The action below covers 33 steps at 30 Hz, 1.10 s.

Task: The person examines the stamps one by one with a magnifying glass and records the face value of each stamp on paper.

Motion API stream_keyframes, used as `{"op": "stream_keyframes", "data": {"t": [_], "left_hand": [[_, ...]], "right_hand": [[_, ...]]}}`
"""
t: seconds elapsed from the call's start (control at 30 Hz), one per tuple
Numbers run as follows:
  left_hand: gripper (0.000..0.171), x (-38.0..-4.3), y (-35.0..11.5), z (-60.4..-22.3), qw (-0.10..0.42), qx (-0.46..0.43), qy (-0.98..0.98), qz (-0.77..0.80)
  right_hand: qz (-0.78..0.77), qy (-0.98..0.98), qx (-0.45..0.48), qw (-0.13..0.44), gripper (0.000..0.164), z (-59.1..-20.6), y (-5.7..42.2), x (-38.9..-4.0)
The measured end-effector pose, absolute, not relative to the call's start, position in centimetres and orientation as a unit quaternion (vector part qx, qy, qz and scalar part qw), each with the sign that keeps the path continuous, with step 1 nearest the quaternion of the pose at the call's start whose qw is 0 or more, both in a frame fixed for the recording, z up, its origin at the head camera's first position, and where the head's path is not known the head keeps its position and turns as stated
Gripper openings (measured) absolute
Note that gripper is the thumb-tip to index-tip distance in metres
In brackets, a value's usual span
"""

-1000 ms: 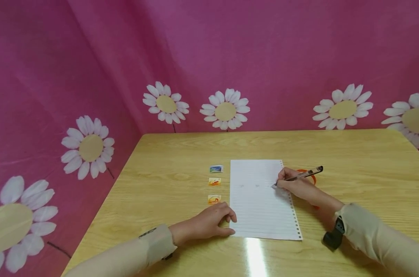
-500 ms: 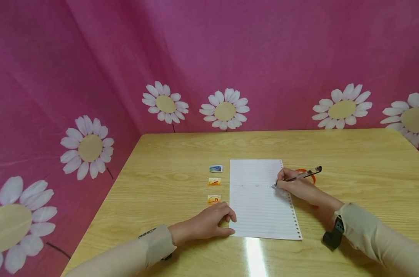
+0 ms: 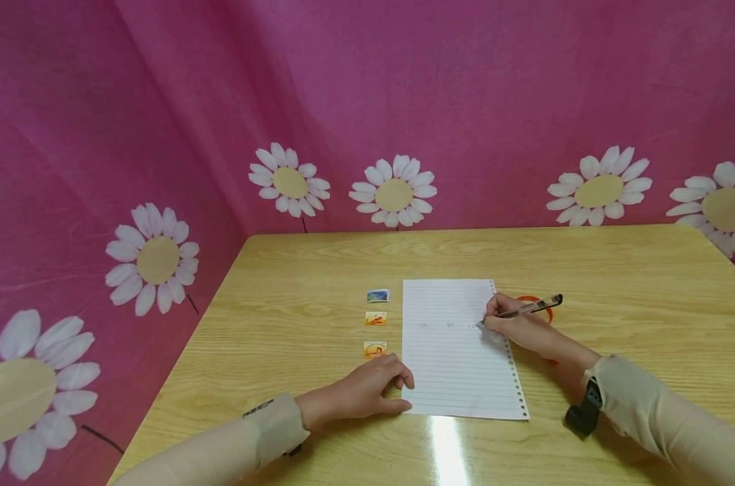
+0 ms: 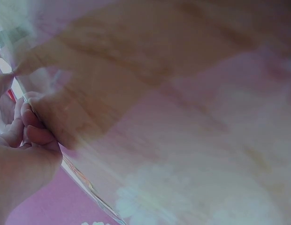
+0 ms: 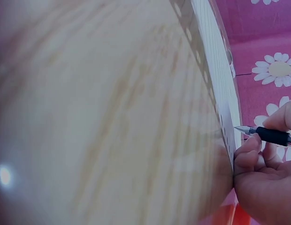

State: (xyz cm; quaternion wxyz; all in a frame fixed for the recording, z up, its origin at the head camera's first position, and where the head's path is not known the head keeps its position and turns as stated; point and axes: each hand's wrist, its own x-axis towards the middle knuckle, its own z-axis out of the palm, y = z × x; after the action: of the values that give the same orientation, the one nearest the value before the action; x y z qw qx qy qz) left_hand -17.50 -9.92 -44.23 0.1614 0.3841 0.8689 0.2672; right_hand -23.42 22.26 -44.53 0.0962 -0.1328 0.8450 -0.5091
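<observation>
My right hand (image 3: 521, 331) pinches a black-and-clear pen (image 3: 536, 305), its tip down at a sheet of lined paper (image 3: 455, 374) with punched holes along the right edge. In the right wrist view the pen's black grip (image 5: 273, 135) lies between thumb and fingers, the metal tip pointing at the page. Across the sheet runs a row of small handwritten numbers (image 3: 422, 325), the first reading like 120, then 80, then a third beginning with 1. My left hand (image 3: 372, 389) rests on the sheet's lower left edge, thumb spread from loosely bent fingers.
Left of the sheet, three small stamp-like pictures stand in a column: a blue-green one (image 3: 378, 295), a yellow one (image 3: 376, 318) and another yellow one (image 3: 375, 349) near my left hand. A red-orange ring (image 3: 548, 312) is partly hidden by my right hand. Behind the wooden table (image 3: 306, 297) hangs pink flowered cloth.
The third number gains a mark beside its 1 as the pen tip stays near the same spot. Left hand, sheet and small pictures keep their places.
</observation>
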Motion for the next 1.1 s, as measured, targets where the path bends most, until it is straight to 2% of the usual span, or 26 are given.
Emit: {"op": "stream_keyframes", "data": {"t": [1.1], "left_hand": [[0.02,-17.51,-9.83,-44.1,0.158,0.386,0.871,0.259]], "right_hand": [[-0.518,0.836,-0.149,0.103,0.015,-44.68,22.73,-23.42]]}}
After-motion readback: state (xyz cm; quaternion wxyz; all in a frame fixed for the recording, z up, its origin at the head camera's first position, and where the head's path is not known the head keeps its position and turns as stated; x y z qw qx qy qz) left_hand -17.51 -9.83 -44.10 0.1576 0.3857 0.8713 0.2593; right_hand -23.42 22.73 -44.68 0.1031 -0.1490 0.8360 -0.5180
